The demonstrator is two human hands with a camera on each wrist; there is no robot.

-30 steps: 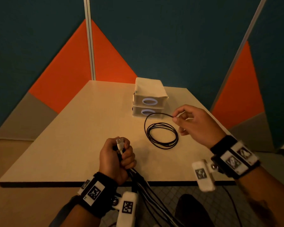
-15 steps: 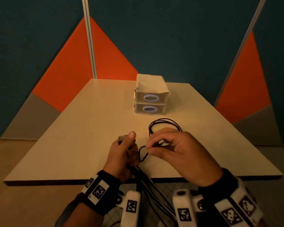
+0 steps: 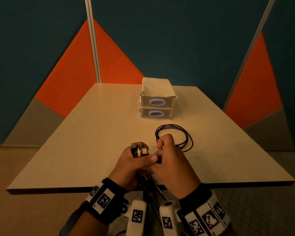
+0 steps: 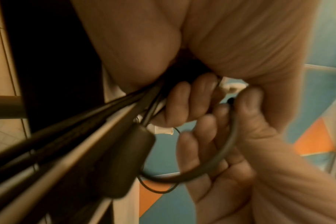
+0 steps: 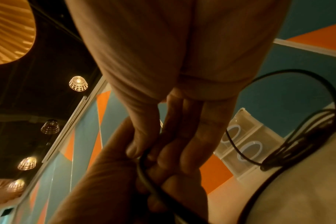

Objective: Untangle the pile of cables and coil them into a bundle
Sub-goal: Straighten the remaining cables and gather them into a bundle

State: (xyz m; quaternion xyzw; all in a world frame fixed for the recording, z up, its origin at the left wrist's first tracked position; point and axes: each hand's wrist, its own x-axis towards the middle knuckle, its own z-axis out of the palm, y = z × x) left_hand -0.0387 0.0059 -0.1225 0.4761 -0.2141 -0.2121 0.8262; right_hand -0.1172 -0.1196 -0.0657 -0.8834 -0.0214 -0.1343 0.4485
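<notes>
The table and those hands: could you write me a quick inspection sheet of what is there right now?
Surface: pale table, near edge by the wrists.
Job's things: cable bunch with plug ends poking up; black coil lying flat on the table.
Clutter: two stacked boxes behind the coil.
Grips: left hand grips the bunch; right hand pinches a black cable beside it.
Cables: strands hang from the left hand over the table edge; whether the pinched one joins the coil is unclear.
Surroundings: teal and orange panels; lamps overhead.
</notes>
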